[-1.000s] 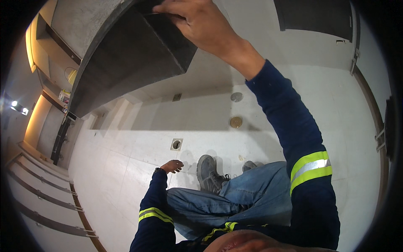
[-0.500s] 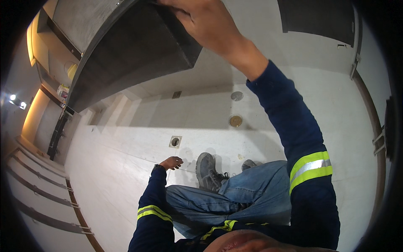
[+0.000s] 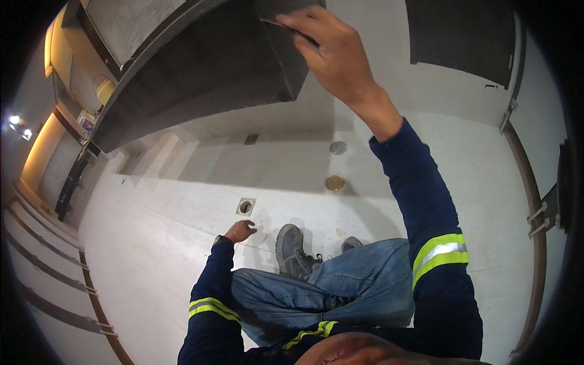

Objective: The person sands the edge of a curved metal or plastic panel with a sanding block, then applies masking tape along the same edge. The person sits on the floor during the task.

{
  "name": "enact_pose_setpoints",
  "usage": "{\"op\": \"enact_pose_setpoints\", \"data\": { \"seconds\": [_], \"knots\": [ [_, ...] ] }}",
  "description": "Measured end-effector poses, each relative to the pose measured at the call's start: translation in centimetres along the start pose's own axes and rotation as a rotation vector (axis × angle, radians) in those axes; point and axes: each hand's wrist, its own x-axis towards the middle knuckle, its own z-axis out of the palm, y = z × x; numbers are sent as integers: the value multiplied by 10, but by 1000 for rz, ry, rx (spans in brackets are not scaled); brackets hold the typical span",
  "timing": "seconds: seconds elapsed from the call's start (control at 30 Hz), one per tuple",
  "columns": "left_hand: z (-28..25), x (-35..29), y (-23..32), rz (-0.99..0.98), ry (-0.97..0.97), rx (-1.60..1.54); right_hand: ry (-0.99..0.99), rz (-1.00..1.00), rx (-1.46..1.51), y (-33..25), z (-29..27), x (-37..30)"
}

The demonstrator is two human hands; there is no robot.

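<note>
My right hand (image 3: 337, 58) is raised at the right end of a dark countertop slab (image 3: 201, 73). Its thumb and fingers are pinched together, with a thin edge showing at the fingertips against the dark surface; what it is I cannot make out. My left hand (image 3: 241, 230), with a watch (image 3: 221, 240) at the wrist, hangs low over the pale floor (image 3: 164, 243). Its fingers are slightly bent and apart, holding nothing. Nearest to it is a square floor drain (image 3: 245, 207) with an uncovered round hole.
A gold round drain cover (image 3: 334, 182), a grey round disc (image 3: 338, 147) and a small square drain (image 3: 250, 139) lie in the floor below the slab. A yellow bucket (image 3: 106, 92) stands far left. Another dark panel (image 3: 462, 39) is at upper right.
My right hand has come down and slightly right along the end of the slab, so its fingertips now show. The whole view has shifted a little; my left hand stays low, fingers a bit more bent.
</note>
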Motion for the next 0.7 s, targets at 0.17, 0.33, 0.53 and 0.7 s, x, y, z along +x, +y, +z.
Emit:
{"op": "enact_pose_setpoints", "data": {
  "seconds": [0.17,0.33,0.53,0.7],
  "knots": [
    [-108,-44,147,606,1110,125,164,491,149,35,-33,45],
    [-238,-88,322,1033,1547,238,-148,396,253,91,44,167],
    [-206,-31,406,965,1518,264,-1004,-716,-514,78,109,211],
    [-143,-51,356,1322,766,560,-933,111,-154,75,115,199]
  ]
}}
